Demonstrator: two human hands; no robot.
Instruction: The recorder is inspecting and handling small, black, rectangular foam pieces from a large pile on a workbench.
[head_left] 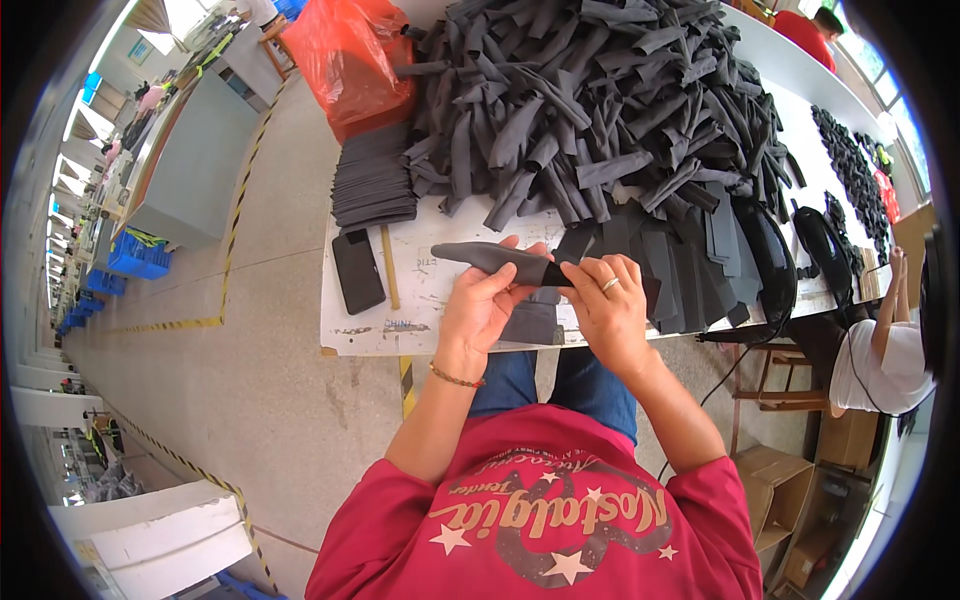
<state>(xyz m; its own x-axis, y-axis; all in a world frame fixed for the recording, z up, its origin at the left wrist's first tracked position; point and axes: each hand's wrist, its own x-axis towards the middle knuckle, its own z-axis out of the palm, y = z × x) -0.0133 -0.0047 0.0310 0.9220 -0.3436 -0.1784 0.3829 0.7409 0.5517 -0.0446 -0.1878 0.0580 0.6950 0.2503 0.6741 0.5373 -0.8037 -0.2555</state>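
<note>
1. The room was a workshop with a pale concrete floor (300,330), marked by yellow-and-black tape (238,200).
2. On the white table (430,325) lay a big heap (580,100) of dark strips, a neat stack (372,185) beside a red bag (350,60), and flat pieces (690,265) at the right.
3. A phone (358,271) and a yellowish stick (390,268) lay near the table's left edge.
4. The grey piece (462,254) was held above the table's front edge, its rounded tip pointing left.
5. The left hand (478,300) gripped it, thumb on top.
6. The right hand (612,310) pinched the black part at its right end.
</note>
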